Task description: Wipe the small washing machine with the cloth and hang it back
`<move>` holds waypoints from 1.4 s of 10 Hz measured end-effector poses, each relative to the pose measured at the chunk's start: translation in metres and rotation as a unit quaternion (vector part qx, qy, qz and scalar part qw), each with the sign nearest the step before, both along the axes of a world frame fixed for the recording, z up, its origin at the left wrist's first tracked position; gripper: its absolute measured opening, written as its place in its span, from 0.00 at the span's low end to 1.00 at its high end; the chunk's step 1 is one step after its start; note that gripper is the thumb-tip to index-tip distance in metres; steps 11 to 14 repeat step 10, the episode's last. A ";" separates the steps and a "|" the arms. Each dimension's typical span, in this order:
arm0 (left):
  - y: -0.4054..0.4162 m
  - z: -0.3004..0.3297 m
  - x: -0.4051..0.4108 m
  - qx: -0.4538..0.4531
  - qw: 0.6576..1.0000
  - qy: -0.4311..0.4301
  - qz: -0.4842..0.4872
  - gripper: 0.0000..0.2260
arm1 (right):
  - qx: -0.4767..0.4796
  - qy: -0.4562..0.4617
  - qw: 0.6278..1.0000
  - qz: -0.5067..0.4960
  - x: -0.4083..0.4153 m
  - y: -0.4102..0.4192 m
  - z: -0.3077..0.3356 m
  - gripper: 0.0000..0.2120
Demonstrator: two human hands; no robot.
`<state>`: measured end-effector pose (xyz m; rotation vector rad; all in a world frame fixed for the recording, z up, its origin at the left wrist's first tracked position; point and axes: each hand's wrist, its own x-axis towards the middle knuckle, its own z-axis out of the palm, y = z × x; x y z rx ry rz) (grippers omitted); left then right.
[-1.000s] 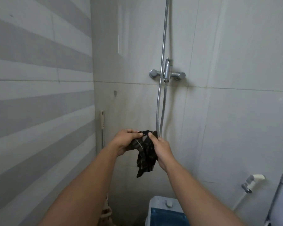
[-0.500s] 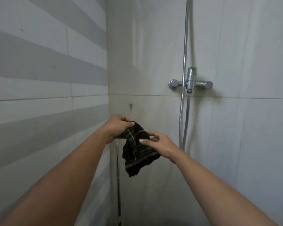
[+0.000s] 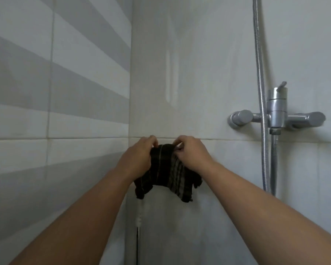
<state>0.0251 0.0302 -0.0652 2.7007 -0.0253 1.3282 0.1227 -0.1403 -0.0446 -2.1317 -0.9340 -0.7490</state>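
Note:
A dark cloth (image 3: 166, 173) with pale stripes hangs against the back wall near the corner. My left hand (image 3: 139, 155) grips its upper left edge, fingers curled over the top. My right hand (image 3: 189, 152) pinches the upper right edge. Both hands hold the cloth's top against the tile, just below a grout line. The small wall hook seen earlier is hidden behind the cloth and hands. The washing machine is out of view.
A chrome shower mixer (image 3: 275, 117) is fixed to the wall at the right, with a metal hose (image 3: 260, 92) running up and down past it. Striped grey tiles (image 3: 55, 92) cover the left wall. A thin pole (image 3: 139, 226) stands in the corner below the cloth.
Both hands have raised the cloth and brought it up to the wall where the hook was. The view has turned left and up; the washing machine has dropped out of sight.

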 end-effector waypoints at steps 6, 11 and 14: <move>-0.006 -0.105 0.042 -0.193 0.973 -0.116 -0.052 0.14 | -0.059 -0.156 0.984 -0.064 0.011 0.018 -0.089 0.11; -0.017 -0.109 0.020 -0.221 0.969 -0.104 -0.037 0.18 | -0.004 -0.118 0.989 -0.090 -0.014 0.017 -0.095 0.22; -0.017 -0.109 0.020 -0.221 0.969 -0.104 -0.037 0.18 | -0.004 -0.118 0.989 -0.090 -0.014 0.017 -0.095 0.22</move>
